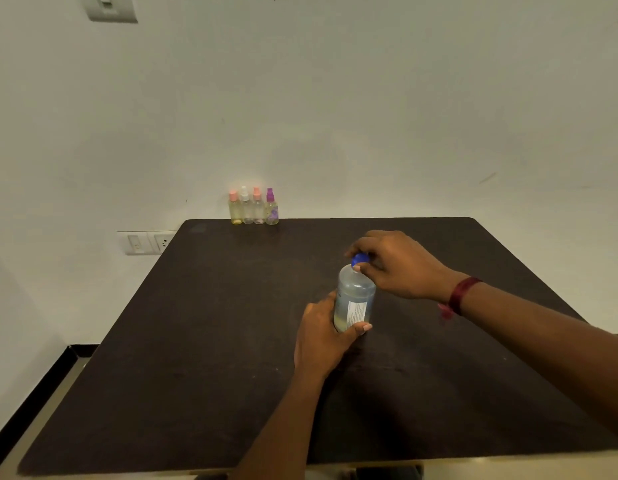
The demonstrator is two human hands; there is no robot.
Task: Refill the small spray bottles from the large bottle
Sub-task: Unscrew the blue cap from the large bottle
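Both hands are busy on the large clear plastic bottle (354, 299), which stands upright near the middle of the dark matte surface (196, 358). Left of the bottle, the left hand (321, 337) wraps its lower body, thumb across the white label. Above the bottle, the right hand (394, 263) pinches the small blue screw cap (360, 258). Far behind and left of the bottle, four small clear spray bottles (254, 207) with pink, white and purple tops stand in a row, still capped. Partly full, the big bottle probably feels moderately heavy, smooth and squeezable; a grip low on the body, firm but without crushing, should steady it best.
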